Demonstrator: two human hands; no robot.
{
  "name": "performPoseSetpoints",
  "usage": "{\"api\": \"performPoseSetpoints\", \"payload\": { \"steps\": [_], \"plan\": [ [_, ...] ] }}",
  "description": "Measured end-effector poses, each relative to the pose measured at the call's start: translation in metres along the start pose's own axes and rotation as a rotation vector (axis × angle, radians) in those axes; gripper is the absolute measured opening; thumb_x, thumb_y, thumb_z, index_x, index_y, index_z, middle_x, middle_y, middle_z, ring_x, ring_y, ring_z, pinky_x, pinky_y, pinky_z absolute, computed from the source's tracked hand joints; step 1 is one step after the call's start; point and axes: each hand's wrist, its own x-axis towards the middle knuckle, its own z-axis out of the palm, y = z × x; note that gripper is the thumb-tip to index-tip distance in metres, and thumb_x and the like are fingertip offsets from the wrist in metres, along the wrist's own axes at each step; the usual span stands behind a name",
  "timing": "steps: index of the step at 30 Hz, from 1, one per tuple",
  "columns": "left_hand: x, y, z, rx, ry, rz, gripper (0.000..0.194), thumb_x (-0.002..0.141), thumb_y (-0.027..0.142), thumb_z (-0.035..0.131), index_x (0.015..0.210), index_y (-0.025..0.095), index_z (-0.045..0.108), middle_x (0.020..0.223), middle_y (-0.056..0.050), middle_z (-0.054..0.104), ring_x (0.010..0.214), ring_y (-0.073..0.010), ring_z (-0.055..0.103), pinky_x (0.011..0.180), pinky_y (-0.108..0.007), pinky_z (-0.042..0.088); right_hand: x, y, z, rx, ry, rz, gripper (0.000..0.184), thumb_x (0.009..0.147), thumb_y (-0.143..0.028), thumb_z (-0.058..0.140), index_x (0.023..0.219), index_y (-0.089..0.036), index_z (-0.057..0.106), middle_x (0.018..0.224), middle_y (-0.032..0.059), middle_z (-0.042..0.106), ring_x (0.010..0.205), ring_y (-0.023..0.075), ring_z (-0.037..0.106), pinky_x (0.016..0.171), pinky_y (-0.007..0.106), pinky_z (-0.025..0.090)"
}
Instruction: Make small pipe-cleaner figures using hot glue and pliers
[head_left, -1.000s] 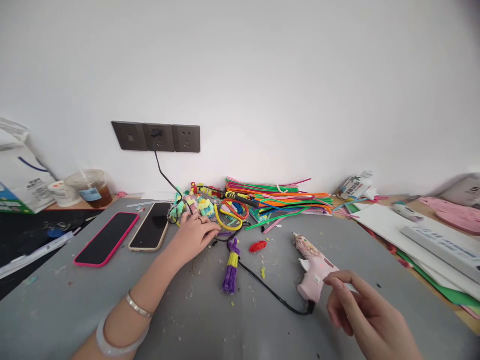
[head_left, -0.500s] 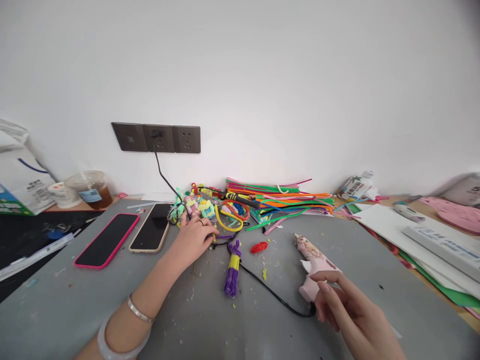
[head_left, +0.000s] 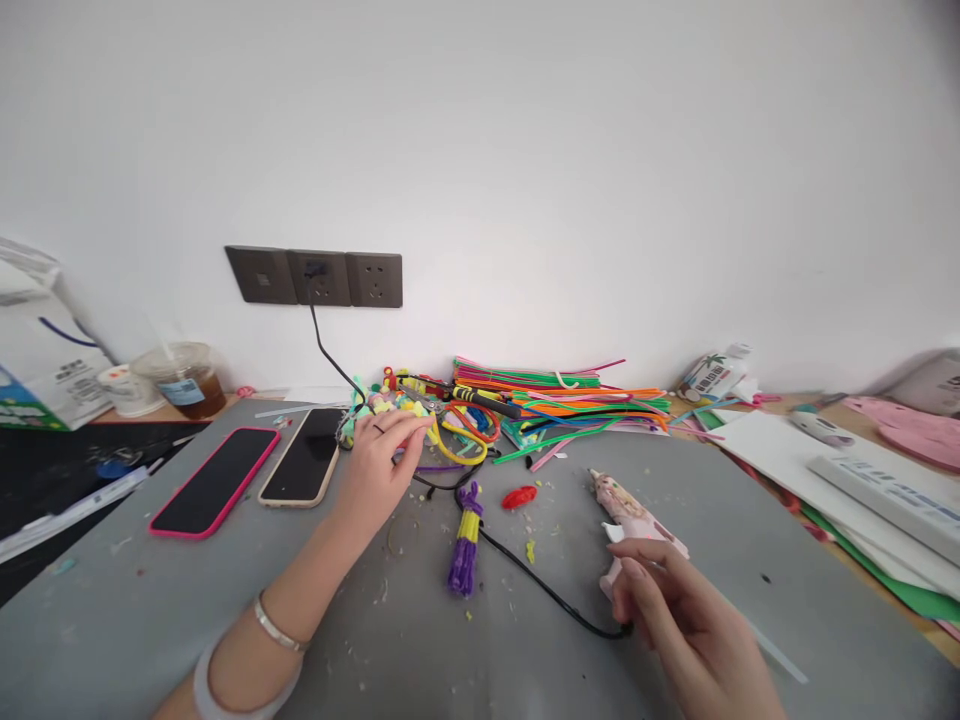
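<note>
My left hand is over the near edge of a pile of cut pastel pipe cleaner pieces, fingers stretched and thumb apart, with nothing visible in it. My right hand hovers at the handle of a pink glue gun that lies on its side, nozzle pointing away. Its fingers are loosely bent and cover part of the handle; thumb and index tips stay apart. A translucent glue stick shows behind this hand. Between the hands lie a purple and yellow pipe cleaner figure and a red twisted piece.
Bundled pipe cleaners and black-handled pliers lie by the wall. A black cord crosses the grey mat. Two phones lie at left, near a drink cup. Paper sheets are stacked at right.
My left hand has lifted slightly off the pile, its fingers straighter. My right hand has shifted left over the glue gun's handle, uncovering more of the glue stick.
</note>
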Motion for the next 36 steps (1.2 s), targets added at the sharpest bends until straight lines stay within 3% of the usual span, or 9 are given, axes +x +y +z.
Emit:
{"api": "performPoseSetpoints", "payload": {
  "steps": [4,8,13,18,23,27,29,32,36],
  "plan": [
    [-0.003,0.008,0.005,-0.093,-0.004,0.154,0.036,0.095,0.009,0.045,0.115,0.024,0.071,0.096,-0.004,0.077,0.091,-0.0188,0.067,0.093,-0.038,0.046,0.017,-0.025,0.026,0.054,0.023,-0.067,0.02,0.096,-0.038,0.052,0.102,-0.023,0.062,0.07,0.0014,0.066,0.057,0.0157,0.06,0.05,0.023,0.047],
    [-0.004,0.012,0.009,-0.15,-0.017,0.257,0.022,0.095,0.015,0.057,0.106,0.026,0.073,0.08,0.001,0.077,0.079,-0.0169,0.066,0.085,-0.036,0.047,0.046,-0.052,0.063,0.09,-0.067,-0.291,0.018,0.09,-0.025,0.059,0.107,-0.023,0.064,0.085,0.0041,0.07,0.068,0.017,0.06,0.064,0.027,0.05],
    [-0.003,0.018,0.007,-0.144,-0.016,0.259,0.015,0.096,0.019,0.058,0.094,0.024,0.073,0.088,-0.003,0.077,0.083,-0.0184,0.064,0.082,-0.036,0.049,0.063,-0.062,0.094,0.143,-0.111,-0.338,0.004,0.087,-0.019,0.062,0.089,-0.022,0.063,0.08,0.0017,0.067,0.07,0.017,0.059,0.065,0.027,0.047],
    [-0.005,0.024,0.005,-0.165,-0.035,0.21,0.016,0.096,0.018,0.057,0.091,0.023,0.071,0.107,-0.007,0.07,0.1,-0.0205,0.064,0.092,-0.04,0.05,0.062,-0.057,0.096,0.249,-0.067,-0.2,0.008,0.088,-0.025,0.062,0.084,-0.021,0.067,0.076,0.0017,0.07,0.066,0.0164,0.06,0.06,0.026,0.043],
    [-0.005,0.023,0.004,-0.175,-0.038,0.246,0.011,0.093,0.019,0.062,0.091,0.022,0.071,0.098,-0.006,0.068,0.094,-0.0189,0.062,0.089,-0.037,0.05,0.065,-0.052,0.094,0.362,-0.056,-0.071,0.016,0.086,-0.033,0.063,0.082,-0.019,0.07,0.075,0.0034,0.071,0.064,0.0166,0.06,0.057,0.026,0.043],
    [-0.003,0.017,0.004,-0.166,-0.054,0.256,0.012,0.094,0.02,0.062,0.092,0.023,0.073,0.084,-0.003,0.069,0.082,-0.017,0.061,0.086,-0.035,0.049,0.074,-0.057,0.087,0.329,-0.109,-0.1,0.016,0.089,-0.034,0.06,0.088,-0.02,0.068,0.08,0.0044,0.071,0.069,0.0177,0.061,0.06,0.028,0.044],
    [-0.002,0.014,0.004,-0.215,-0.031,0.203,0.011,0.093,0.023,0.063,0.089,0.022,0.073,0.078,-0.002,0.067,0.077,-0.0167,0.062,0.083,-0.034,0.05,0.084,-0.06,0.078,0.276,-0.105,-0.158,0.017,0.091,-0.034,0.057,0.098,-0.02,0.065,0.088,0.0059,0.072,0.076,0.0191,0.063,0.066,0.029,0.047],
    [0.0,0.012,0.004,-0.351,-0.048,0.006,0.013,0.092,0.027,0.064,0.085,0.019,0.072,0.073,-0.002,0.066,0.07,-0.0156,0.063,0.07,-0.028,0.051,0.112,-0.063,0.066,0.095,-0.084,-0.246,0.023,0.095,-0.031,0.051,0.113,-0.019,0.059,0.1,0.0083,0.071,0.083,0.0203,0.065,0.07,0.031,0.048],
    [0.002,0.012,0.002,-0.475,-0.12,-0.236,0.015,0.09,0.029,0.063,0.083,0.019,0.071,0.07,-0.001,0.066,0.063,-0.0149,0.062,0.062,-0.025,0.049,0.158,-0.068,0.069,-0.528,-0.217,-0.352,0.023,0.098,-0.024,0.046,0.115,-0.017,0.06,0.115,0.0131,0.07,0.107,0.0265,0.062,0.087,0.037,0.048]
  ]
}}
